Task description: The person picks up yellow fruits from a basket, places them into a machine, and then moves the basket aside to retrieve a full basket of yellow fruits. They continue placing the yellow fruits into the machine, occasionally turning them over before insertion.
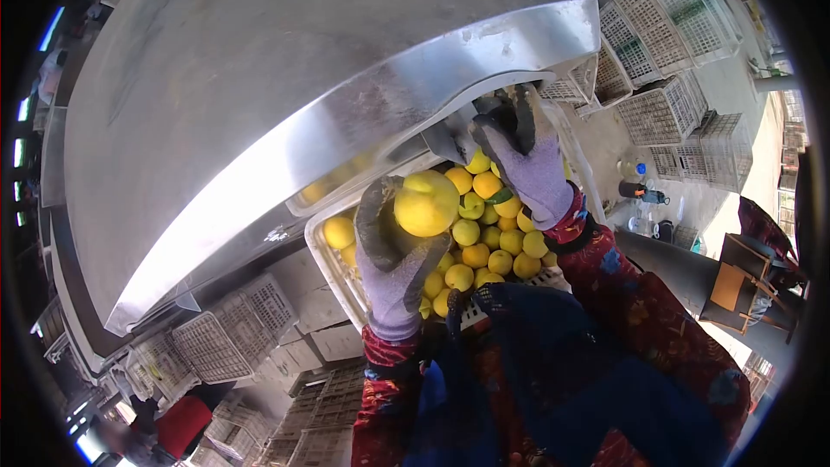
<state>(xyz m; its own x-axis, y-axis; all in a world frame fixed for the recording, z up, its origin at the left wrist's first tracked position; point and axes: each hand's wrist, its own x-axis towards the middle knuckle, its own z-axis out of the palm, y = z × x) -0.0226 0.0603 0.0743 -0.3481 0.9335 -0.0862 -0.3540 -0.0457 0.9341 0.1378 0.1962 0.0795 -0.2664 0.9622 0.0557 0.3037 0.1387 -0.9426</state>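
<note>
My left hand (385,246), in a lilac glove with a dark coated palm, grips a large yellow citrus fruit (427,203) between thumb and fingers. It is held up over a white plastic crate (333,261) filled with yellow, orange and greenish citrus fruits (475,256). A green leaf (500,195) lies among them. At the crate's far right side is my right hand (525,151), gloved the same way. Its thumb and fingers are apart beside a metal piece (448,140) under the steel table edge, and no fruit shows between them.
A large steel table (285,60) with a bright rounded lip (346,112) overhangs the crate's far side. Stacked white crates (661,22) stand at the right, more crates (233,329) at the lower left. Bottles (635,190) and a chair (748,285) are on the right.
</note>
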